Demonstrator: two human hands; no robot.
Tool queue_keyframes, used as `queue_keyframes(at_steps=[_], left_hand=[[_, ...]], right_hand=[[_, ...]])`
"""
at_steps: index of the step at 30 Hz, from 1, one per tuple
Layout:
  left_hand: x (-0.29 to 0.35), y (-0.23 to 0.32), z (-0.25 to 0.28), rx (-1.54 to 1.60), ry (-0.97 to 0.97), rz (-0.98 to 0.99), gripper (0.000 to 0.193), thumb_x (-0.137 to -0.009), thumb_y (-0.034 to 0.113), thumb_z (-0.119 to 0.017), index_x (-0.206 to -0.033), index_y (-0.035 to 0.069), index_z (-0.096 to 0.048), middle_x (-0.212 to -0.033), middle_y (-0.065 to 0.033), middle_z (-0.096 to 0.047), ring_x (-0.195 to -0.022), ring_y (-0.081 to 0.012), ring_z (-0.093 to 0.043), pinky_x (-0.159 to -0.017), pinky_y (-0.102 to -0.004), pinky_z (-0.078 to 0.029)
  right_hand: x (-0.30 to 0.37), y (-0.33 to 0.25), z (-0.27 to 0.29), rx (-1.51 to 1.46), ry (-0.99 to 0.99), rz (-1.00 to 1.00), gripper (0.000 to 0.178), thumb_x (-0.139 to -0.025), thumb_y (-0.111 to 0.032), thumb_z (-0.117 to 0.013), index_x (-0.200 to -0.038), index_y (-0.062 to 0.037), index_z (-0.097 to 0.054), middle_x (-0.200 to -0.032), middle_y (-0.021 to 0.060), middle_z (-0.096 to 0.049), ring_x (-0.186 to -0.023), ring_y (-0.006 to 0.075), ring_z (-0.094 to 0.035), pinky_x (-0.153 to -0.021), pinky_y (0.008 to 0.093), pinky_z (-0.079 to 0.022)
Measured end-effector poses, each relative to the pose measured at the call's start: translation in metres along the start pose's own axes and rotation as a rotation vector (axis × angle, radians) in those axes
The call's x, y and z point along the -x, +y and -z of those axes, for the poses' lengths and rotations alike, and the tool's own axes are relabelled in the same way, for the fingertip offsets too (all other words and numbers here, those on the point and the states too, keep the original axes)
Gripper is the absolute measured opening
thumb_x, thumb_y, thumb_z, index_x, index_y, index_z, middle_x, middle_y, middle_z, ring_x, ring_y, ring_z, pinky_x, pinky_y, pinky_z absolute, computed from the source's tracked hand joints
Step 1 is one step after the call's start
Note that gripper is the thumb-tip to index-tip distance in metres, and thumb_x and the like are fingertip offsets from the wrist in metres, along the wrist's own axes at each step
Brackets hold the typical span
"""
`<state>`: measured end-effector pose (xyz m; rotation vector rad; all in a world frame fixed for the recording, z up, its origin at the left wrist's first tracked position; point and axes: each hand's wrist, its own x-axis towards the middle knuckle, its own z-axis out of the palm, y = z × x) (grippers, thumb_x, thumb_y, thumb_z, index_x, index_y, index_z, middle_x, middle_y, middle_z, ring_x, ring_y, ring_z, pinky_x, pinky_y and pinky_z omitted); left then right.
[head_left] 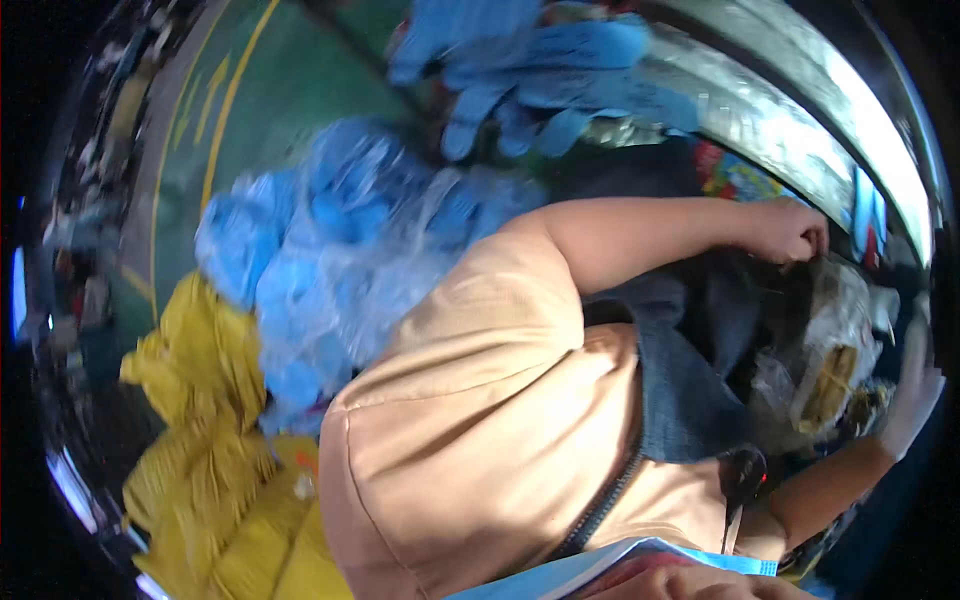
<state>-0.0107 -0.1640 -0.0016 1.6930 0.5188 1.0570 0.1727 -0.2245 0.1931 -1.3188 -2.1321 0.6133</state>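
Note:
My left hand (790, 232) is bare and reaches across to the right side of the view. Its fingers are curled closed beside the top of a crumpled clear plastic bag (838, 305). What they pinch, if anything, is too small to make out. A yellowish-brown bundle (828, 385) shows inside or behind the plastic. Close to the right rim, my right hand (912, 385) wears a white glove. Its fingers look stretched out and point upward, apart from the bag, though the view there is dim and bent.
Blue gloves (560, 75) lie in a loose pile at the top. Clear bags with blue contents (330, 250) are heaped at left, above yellow sacks (200, 350). Beyond them lies a green floor (290, 80) with yellow lines. Shiny clear plastic (760, 110) stretches along the upper right.

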Motion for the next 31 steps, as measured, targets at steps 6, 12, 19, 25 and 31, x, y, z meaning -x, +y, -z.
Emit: queue_keyframes(at_steps=[6,12,19,25,31], left_hand=[[0.214,0.018,0.087,-0.446,0.401,-0.032,0.021,-0.081,0.014,-0.057,-0.097,0.007,-0.069,-0.096,-0.0156,-0.068,-0.09,-0.0311,-0.065,-0.08,-0.0403,-0.052],[0.501,-0.106,0.122,-0.806,0.54,1.027,0.023,-0.082,0.026,-0.062,-0.086,0.005,-0.071,-0.084,-0.0208,-0.069,-0.084,-0.0408,-0.066,-0.075,-0.049,-0.05],[0.595,-0.191,0.117,-0.699,0.445,1.199,0.031,-0.09,0.024,-0.053,-0.11,0.006,-0.069,-0.123,-0.0189,-0.064,-0.11,-0.0369,-0.062,-0.098,-0.0447,-0.047],[0.563,-0.214,0.122,-0.873,0.451,1.246,0.041,-0.087,0.017,-0.05,-0.124,0.004,-0.062,-0.129,-0.0189,-0.06,-0.12,-0.0394,-0.055,-0.103,-0.0474,-0.043],[0.568,-0.238,0.181,-0.836,0.821,1.312,0.037,-0.087,0.014,-0.051,-0.12,0.006,-0.065,-0.121,-0.0205,-0.063,-0.115,-0.0382,-0.058,-0.1,-0.0454,-0.047]], right_hand=[[0.1,0.04,-0.072,-0.106,-0.111,-0.133,0.05,-0.095,-0.021,-0.05,-0.138,0.0038,-0.049,-0.136,0.0192,-0.054,-0.127,0.0296,-0.053,-0.107,0.0399,-0.04],[0.111,0.073,-0.13,-0.449,-0.085,-0.278,0.05,-0.103,-0.025,-0.045,-0.143,0.005,-0.043,-0.139,0.0199,-0.052,-0.13,0.029,-0.051,-0.108,0.0382,-0.039],[0.1,0.068,-0.155,-0.462,-0.042,-0.332,0.054,-0.103,-0.028,-0.046,-0.145,0.0047,-0.038,-0.142,0.0205,-0.049,-0.133,0.0278,-0.049,-0.11,0.0367,-0.038],[0.08,0.061,-0.179,-0.436,0.019,-0.352,0.053,-0.103,-0.027,-0.046,-0.144,0.0048,-0.04,-0.139,0.0206,-0.052,-0.13,0.0286,-0.051,-0.109,0.038,-0.039],[0.055,0.05,-0.198,-0.345,-0.003,-0.404,0.051,-0.103,-0.026,-0.044,-0.143,0.0054,-0.041,-0.138,0.0213,-0.053,-0.128,0.0288,-0.053,-0.108,0.0367,-0.04]])
